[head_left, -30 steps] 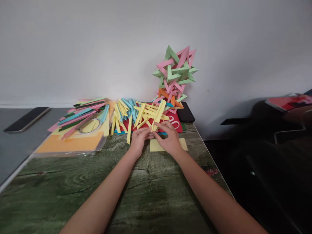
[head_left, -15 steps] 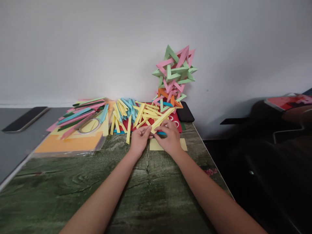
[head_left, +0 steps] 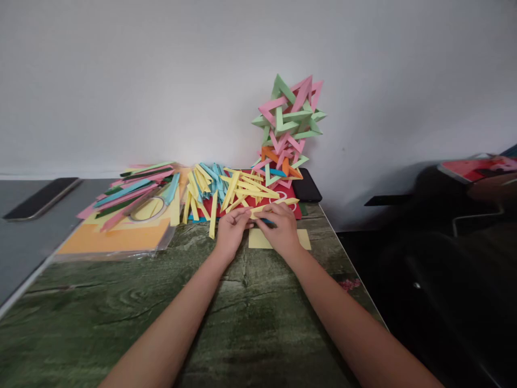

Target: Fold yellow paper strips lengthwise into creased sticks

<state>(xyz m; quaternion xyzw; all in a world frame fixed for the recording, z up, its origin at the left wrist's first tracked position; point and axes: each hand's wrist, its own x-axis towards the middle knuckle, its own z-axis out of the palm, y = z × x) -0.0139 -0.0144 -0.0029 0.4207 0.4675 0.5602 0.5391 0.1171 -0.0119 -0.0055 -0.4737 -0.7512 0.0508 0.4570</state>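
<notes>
My left hand (head_left: 233,230) and my right hand (head_left: 281,225) are close together, both closed on one folded yellow paper strip (head_left: 292,201). The left fingertips pinch its near end, while the right fingers cover its middle; its far tip sticks out to the right. A flat pale yellow paper rectangle (head_left: 301,238) lies partly under my right hand. Just beyond my hands is a heap of folded yellow strips (head_left: 252,186), with folded blue strips (head_left: 208,196) to its left. Red sheets (head_left: 288,193) show beneath the heap.
A pink and green paper star model (head_left: 291,116) stands at the back near the wall, above smaller stars. Beside it lies a black phone (head_left: 307,186). At left are orange paper (head_left: 113,240), a tape roll (head_left: 135,216), coloured strips (head_left: 133,188) and another phone (head_left: 42,198).
The yellow strip has turned from slanting up and away to lying lower and more sideways, its far tip now further right. Both hands have stayed nearly in place.
</notes>
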